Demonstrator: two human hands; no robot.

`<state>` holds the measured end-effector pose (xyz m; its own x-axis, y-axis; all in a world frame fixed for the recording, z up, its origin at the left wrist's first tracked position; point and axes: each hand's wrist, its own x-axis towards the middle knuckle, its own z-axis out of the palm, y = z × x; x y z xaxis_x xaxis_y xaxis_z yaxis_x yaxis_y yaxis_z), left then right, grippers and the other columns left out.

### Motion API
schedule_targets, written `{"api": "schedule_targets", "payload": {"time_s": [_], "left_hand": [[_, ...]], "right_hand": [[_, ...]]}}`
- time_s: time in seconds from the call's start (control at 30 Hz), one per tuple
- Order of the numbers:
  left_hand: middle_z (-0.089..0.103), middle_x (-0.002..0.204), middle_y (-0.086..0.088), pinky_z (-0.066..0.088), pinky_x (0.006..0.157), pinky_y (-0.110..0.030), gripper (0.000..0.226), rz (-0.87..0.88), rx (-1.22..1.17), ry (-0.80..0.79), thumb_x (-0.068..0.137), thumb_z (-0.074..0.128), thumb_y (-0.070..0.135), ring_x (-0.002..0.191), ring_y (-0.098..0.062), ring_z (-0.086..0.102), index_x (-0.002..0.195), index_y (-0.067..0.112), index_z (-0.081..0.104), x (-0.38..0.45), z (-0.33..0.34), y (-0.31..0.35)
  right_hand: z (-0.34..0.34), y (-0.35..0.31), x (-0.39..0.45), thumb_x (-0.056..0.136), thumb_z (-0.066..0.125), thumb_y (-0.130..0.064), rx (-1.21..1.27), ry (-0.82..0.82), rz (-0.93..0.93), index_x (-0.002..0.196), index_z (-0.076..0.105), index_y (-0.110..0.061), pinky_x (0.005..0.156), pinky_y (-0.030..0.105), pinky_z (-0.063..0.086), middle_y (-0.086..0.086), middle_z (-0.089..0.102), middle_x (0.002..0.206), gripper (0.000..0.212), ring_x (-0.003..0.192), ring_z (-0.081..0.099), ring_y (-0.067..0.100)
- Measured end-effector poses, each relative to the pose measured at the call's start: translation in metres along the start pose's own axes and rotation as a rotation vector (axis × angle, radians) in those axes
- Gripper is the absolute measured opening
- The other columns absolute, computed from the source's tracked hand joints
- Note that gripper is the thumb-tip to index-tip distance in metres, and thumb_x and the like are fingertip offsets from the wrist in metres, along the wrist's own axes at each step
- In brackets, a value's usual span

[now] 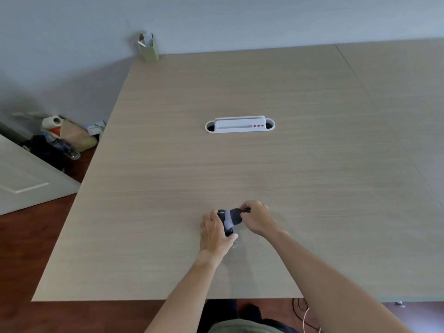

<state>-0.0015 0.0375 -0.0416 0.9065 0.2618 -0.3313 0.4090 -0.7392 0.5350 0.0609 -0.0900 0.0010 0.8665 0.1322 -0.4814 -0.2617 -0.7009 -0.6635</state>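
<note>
A small dark grey and black sock bundle (230,218) with a pale band lies on the light wooden table (168,164), near its front edge. My left hand (214,233) grips the bundle from the left, with the thumb curled under its near end. My right hand (258,218) pinches the dark tip of the sock at the bundle's right end. Much of the bundle is hidden under both hands.
A white cable grommet box (239,124) sits in the middle of the table. A small cardboard box (149,47) stands at the far left corner. Bags, a paper roll and a bottle (62,138) lie on the floor to the left.
</note>
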Motion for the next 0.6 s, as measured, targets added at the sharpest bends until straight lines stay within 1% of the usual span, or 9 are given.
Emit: {"api": "schedule_targets", "payload": {"time_s": [0.07,0.13,0.23,0.3,0.37,0.43,0.5,0.53,0.6], "left_hand": [[0.045,0.122,-0.009,0.045,0.092,-0.033,0.076,-0.019,-0.002,0.001,0.066,0.080,0.031,0.112,-0.030,0.047,0.127,0.009,0.040,0.0012,-0.0003,0.0012],[0.044,0.120,-0.008,0.047,0.088,-0.033,0.075,-0.038,-0.008,-0.007,0.065,0.080,0.032,0.110,-0.030,0.048,0.125,0.010,0.040,0.0021,-0.0012,0.0008],[0.046,0.118,-0.009,0.048,0.088,-0.033,0.075,-0.054,-0.028,-0.007,0.064,0.081,0.031,0.109,-0.031,0.052,0.124,0.010,0.041,0.0026,-0.0003,-0.0008],[0.048,0.118,-0.011,0.049,0.087,-0.033,0.074,-0.077,-0.035,-0.006,0.066,0.081,0.032,0.108,-0.033,0.054,0.122,0.008,0.040,0.0017,0.0003,-0.0008],[0.049,0.115,-0.012,0.050,0.085,-0.035,0.074,-0.099,-0.044,-0.014,0.066,0.080,0.035,0.105,-0.034,0.055,0.121,0.008,0.038,0.0008,-0.0003,-0.0019],[0.051,0.111,-0.010,0.051,0.083,-0.037,0.073,-0.103,-0.061,-0.029,0.065,0.080,0.038,0.102,-0.031,0.055,0.118,0.010,0.037,0.0003,-0.0011,-0.0043],[0.053,0.109,-0.009,0.052,0.082,-0.037,0.072,-0.101,-0.073,-0.034,0.064,0.081,0.038,0.099,-0.029,0.056,0.115,0.011,0.038,0.0005,-0.0023,-0.0062],[0.053,0.109,-0.009,0.052,0.081,-0.036,0.072,-0.101,-0.074,-0.032,0.064,0.081,0.038,0.099,-0.029,0.057,0.114,0.010,0.038,0.0008,-0.0029,-0.0065],[0.055,0.108,-0.009,0.052,0.079,-0.035,0.072,-0.097,-0.072,-0.032,0.063,0.081,0.037,0.096,-0.029,0.058,0.113,0.010,0.038,0.0013,-0.0043,-0.0061]], "right_hand": [[-0.0002,-0.0006,-0.0021,0.075,0.045,-0.004,-0.102,0.041,0.029,0.098,0.068,-0.014,0.071,0.034,0.048,0.005,0.064,0.100,0.033,0.091,0.062,0.030],[-0.0016,0.0013,-0.0011,0.077,0.044,-0.003,-0.094,0.112,0.046,0.097,0.066,-0.010,0.068,0.034,0.046,0.006,0.063,0.099,0.031,0.089,0.061,0.031],[-0.0031,0.0006,0.0005,0.074,0.044,0.001,0.015,0.058,-0.003,0.090,0.069,-0.008,0.071,0.038,0.053,0.008,0.068,0.092,0.031,0.086,0.061,0.027],[-0.0020,0.0003,-0.0010,0.074,0.045,0.000,-0.023,-0.001,-0.001,0.092,0.070,-0.010,0.076,0.038,0.054,0.007,0.068,0.095,0.033,0.089,0.062,0.027],[-0.0010,0.0007,-0.0042,0.075,0.045,-0.002,-0.127,0.046,0.033,0.097,0.067,-0.012,0.079,0.039,0.051,0.005,0.064,0.098,0.032,0.091,0.062,0.029],[0.0010,0.0037,-0.0046,0.076,0.043,-0.002,-0.100,0.128,0.047,0.094,0.064,-0.009,0.074,0.039,0.050,0.006,0.063,0.095,0.028,0.087,0.061,0.030],[0.0030,0.0034,-0.0047,0.074,0.042,0.001,0.001,0.121,0.024,0.087,0.065,-0.007,0.069,0.040,0.051,0.008,0.065,0.088,0.028,0.082,0.060,0.027],[0.0043,0.0026,-0.0051,0.074,0.042,0.001,0.010,0.100,0.021,0.088,0.066,-0.007,0.070,0.040,0.052,0.008,0.066,0.088,0.029,0.082,0.060,0.027],[0.0067,0.0017,-0.0064,0.075,0.044,0.000,-0.063,0.063,0.027,0.093,0.067,-0.010,0.076,0.038,0.051,0.005,0.065,0.095,0.030,0.086,0.060,0.026]]}}
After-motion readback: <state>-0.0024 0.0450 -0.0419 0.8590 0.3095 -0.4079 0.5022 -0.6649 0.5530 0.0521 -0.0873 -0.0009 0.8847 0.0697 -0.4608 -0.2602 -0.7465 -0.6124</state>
